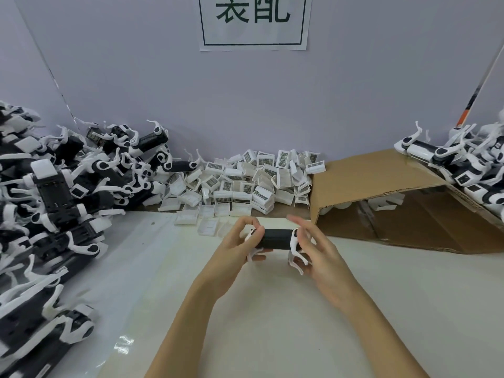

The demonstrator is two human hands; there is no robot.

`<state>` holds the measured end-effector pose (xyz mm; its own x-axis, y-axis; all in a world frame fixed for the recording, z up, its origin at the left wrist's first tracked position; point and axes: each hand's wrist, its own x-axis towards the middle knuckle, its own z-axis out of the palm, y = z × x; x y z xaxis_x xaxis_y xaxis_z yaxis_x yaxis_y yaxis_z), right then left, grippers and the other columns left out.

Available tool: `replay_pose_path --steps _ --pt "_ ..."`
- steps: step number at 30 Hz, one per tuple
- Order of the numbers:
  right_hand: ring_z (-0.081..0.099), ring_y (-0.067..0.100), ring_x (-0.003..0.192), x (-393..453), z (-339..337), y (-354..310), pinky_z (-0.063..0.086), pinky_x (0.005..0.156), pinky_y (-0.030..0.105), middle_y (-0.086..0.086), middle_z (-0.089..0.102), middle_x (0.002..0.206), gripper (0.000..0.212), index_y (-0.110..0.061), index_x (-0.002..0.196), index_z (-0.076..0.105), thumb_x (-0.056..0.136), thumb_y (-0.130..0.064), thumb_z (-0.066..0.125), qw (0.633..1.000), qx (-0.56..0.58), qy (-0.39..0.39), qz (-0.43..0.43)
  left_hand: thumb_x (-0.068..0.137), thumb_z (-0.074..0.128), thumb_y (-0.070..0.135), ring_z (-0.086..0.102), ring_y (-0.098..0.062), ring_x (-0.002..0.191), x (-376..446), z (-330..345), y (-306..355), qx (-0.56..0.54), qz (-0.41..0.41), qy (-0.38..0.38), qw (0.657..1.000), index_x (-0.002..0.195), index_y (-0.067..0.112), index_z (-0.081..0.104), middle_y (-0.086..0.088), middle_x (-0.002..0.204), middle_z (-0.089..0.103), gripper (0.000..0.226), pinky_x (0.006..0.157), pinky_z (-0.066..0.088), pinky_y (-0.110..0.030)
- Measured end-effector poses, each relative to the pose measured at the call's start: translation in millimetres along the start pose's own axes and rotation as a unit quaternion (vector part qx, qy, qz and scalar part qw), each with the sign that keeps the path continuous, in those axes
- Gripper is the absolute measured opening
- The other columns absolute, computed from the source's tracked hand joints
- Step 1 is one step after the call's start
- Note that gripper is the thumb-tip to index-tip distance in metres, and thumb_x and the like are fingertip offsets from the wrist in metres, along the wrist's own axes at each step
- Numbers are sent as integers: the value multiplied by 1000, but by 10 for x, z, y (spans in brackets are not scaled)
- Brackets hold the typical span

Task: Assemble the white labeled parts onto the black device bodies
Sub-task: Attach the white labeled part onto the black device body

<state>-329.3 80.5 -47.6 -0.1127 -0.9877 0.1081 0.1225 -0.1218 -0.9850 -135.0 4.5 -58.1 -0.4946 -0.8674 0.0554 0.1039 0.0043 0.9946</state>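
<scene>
I hold one black device body (276, 238) level above the worktop (272, 309), my left hand (234, 249) curled round its left end, my right hand (316, 249) pinching the right end, forefinger loose. Best to keep it steady and seat the part squarely. Beyond lies the heap of white labeled parts (245, 178), then cardboard (381, 192).

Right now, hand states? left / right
Left hand: grip closed on the left end of the black device body.
Right hand: holds the body's right end, upper fingers extended, blurred.
</scene>
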Motion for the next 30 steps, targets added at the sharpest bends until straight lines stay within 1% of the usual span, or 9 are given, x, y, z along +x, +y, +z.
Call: replay_pose_path --steps 2,4,7,12,16,18,21,25,30 --pt "59 34 88 25 20 32 51 83 42 29 63 97 46 -50 147 51 107 -28 57 999 18 11 -24 98 69 40 72 -27 117 12 31 -1 -3 26 24 999 119 31 61 -11 123 73 24 105 55 -45" --pt "64 34 94 56 11 68 50 95 45 24 68 97 60 -51 151 44 104 -19 63 998 54 35 -26 92 74 31 72 -28 120 20 24 14 -46 12 50 998 137 36 60 -14 128 72 47 107 56 -45" --pt "70 24 102 71 -17 122 49 111 49 15 71 107 71 -43 153 43 93 -23 75 996 43 70 -33 95 80 30 75 -30 115 -2 19 53 -46 -7 58 997 138 23 66 -19 132 72 46 111 53 -47" --pt "67 18 108 83 -43 131 51 104 38 13 67 125 71 -40 153 46 90 -32 78 995 61 66 -42 91 72 49 77 -17 109 -64 59 72 27 80 98 992 137 32 70 3 118 80 49 91 52 -16" --pt "65 10 125 108 46 204 44 115 40 -3 69 137 69 -30 158 38 98 -32 71 993 40 110 -6 93 83 38 68 -2 116 -5 97 4 86 137 146 976 141 42 66 21 114 75 51 99 50 -19" --pt "74 10 105 98 106 239 53 103 39 0 73 124 61 -25 148 46 96 -41 73 981 -14 192 38 89 87 35 62 0 129 9 134 -59 181 218 185 941 150 34 61 23 131 69 67 107 45 -16" --pt "76 20 70 78 124 203 56 59 32 5 79 84 47 -13 120 67 94 -53 71 976 -14 206 74 87 89 36 56 -2 136 5 208 -124 335 356 158 858 157 24 54 19 145 59 79 110 45 -21" --pt "74 22 82 55 85 106 53 66 35 13 79 95 61 -13 103 81 87 -70 68 982 79 114 127 95 83 25 56 -15 136 21 423 -177 475 453 42 754 161 18 48 5 148 59 75 111 46 -35" --pt "76 29 103 44 -52 76 58 74 30 15 78 111 41 -11 117 77 95 -45 72 987 89 47 129 105 58 49 57 -13 125 -103 497 -72 389 456 113 793 152 16 52 11 129 64 58 108 40 -39"
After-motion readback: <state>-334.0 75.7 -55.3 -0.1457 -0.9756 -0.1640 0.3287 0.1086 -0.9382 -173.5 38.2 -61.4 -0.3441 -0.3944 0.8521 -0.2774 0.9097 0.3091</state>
